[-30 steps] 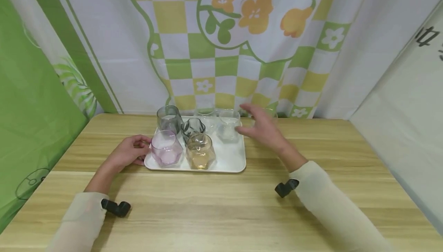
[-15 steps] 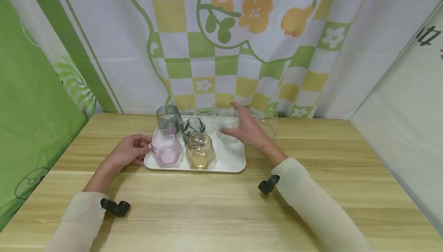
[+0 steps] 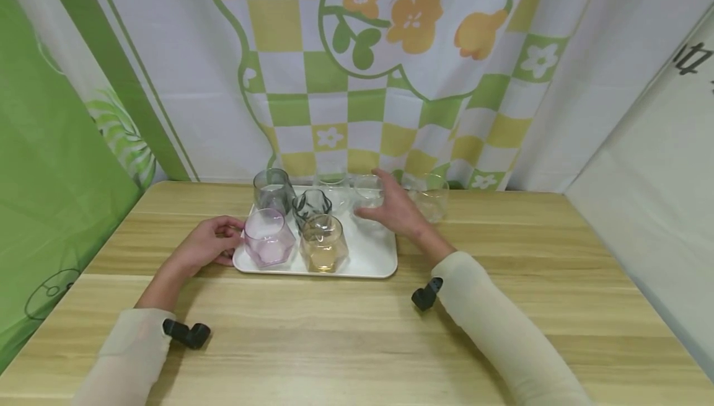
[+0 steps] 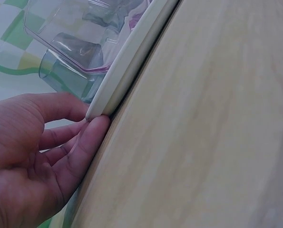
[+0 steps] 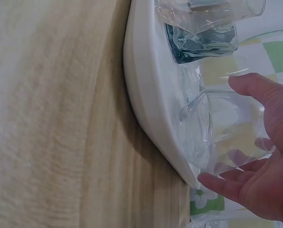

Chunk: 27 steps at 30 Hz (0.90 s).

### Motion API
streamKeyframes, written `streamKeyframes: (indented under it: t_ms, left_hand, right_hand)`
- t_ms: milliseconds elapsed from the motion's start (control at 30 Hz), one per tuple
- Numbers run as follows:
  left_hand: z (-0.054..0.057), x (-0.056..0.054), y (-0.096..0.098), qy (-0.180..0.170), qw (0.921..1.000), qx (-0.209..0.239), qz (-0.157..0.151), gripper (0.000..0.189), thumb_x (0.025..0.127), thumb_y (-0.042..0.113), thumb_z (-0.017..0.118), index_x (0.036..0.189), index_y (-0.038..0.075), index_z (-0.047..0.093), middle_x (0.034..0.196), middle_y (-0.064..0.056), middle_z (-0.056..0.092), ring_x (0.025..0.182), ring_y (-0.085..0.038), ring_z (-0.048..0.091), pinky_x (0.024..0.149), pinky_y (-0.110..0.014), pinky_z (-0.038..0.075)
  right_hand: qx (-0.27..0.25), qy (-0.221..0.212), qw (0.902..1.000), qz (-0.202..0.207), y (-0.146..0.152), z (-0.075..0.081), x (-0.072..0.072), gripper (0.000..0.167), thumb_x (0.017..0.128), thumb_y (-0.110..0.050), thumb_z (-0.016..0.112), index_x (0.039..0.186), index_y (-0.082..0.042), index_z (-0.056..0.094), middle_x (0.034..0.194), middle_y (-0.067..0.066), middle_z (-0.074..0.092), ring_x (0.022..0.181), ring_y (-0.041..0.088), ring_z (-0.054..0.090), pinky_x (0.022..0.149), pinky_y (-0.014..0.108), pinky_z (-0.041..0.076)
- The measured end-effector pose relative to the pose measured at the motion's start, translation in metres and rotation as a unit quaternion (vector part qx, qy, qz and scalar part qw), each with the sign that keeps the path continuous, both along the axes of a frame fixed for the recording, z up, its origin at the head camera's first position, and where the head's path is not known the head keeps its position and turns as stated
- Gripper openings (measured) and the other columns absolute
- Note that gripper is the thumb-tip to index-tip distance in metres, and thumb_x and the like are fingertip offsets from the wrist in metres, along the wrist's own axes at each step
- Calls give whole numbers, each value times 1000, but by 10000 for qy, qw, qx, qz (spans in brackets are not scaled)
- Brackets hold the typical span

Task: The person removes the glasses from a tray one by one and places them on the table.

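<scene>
At the left edge of the white tray (image 3: 368, 260), my left hand (image 3: 207, 246) pinches the rim between thumb and fingers, as the left wrist view shows. A pink glass (image 3: 269, 245) stands just inside that edge. My right hand (image 3: 397, 209) is round a clear glass (image 5: 229, 126) at the tray's back right corner. The thumb lies on one side of this glass and the fingers on the other; its base sits on the tray. In the head view the right hand covers part of it.
On the tray also stand an amber glass (image 3: 323, 248), a dark faceted glass (image 3: 310, 206), a smoky grey glass (image 3: 272, 192) and another clear glass (image 3: 331, 190) at the back. One clear glass (image 3: 434, 198) stands on the wooden table (image 3: 312, 344), right of the tray. A patterned curtain (image 3: 362, 108) hangs behind.
My right hand has moved left from beside the clear glass off the tray to the clear glass on the tray's back right corner. The left hand stays at the tray's edge.
</scene>
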<state>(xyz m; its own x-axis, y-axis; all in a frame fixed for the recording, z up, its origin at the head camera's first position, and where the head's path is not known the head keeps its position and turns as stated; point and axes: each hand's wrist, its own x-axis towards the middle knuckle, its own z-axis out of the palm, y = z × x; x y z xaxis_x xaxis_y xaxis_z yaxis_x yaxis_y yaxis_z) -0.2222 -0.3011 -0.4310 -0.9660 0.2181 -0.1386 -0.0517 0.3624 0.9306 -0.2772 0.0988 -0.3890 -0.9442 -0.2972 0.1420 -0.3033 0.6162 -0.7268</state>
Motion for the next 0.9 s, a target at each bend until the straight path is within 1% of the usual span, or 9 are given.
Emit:
streamKeyframes:
  t_ms: [500,667,900]
  left_hand:
    - [1,1,0,-14,10000,-6,3,43,99,-1,61,136,-16,45,100,-16,54,78,-21,63,64,-36,63]
    - [1,1,-1,-3,10000,-2,22,43,99,-2,60,136,-16,45,100,-16,54,77,-21,62,64,-35,63]
    - [1,2,0,-1,10000,-32,33,44,98,0,61,136,-16,45,101,-17,54,78,-21,62,64,-35,63]
  right_hand:
    - [18,107,9999,-58,0,-2,-1,98,85,-30,87,159,-3,28,160,19,34,144,37,36,119,51,30]
    - [-14,143,9999,-42,0,-1,-1,97,84,-31,88,157,-3,31,157,20,38,142,37,38,118,51,32]
    - [-133,333,9993,-41,1,5,0,95,82,-29,89,155,-2,34,151,23,44,137,40,44,112,56,38]
